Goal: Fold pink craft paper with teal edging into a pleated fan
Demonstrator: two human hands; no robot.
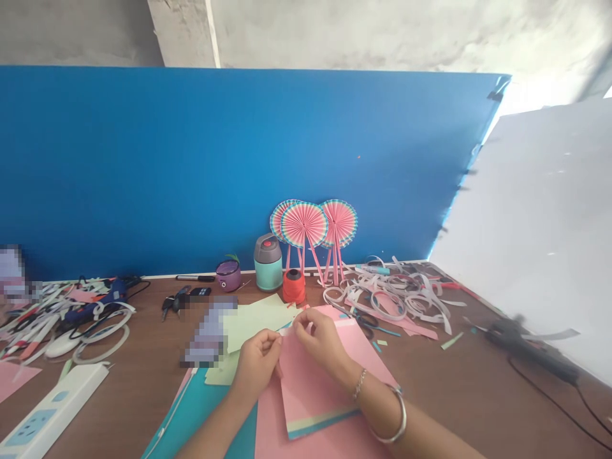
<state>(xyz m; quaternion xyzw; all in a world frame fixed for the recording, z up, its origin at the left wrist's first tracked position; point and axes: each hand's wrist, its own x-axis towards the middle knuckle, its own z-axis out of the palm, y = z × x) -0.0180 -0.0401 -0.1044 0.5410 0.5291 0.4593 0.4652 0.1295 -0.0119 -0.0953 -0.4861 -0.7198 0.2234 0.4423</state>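
The left hand and right hand both pinch a narrow pale paper strip between their fingertips; it sits just above a pink paper sheet on the wooden table.

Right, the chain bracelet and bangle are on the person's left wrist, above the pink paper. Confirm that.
Not the left wrist: the head view shows the chain bracelet and bangle on the right wrist, above the pink paper.
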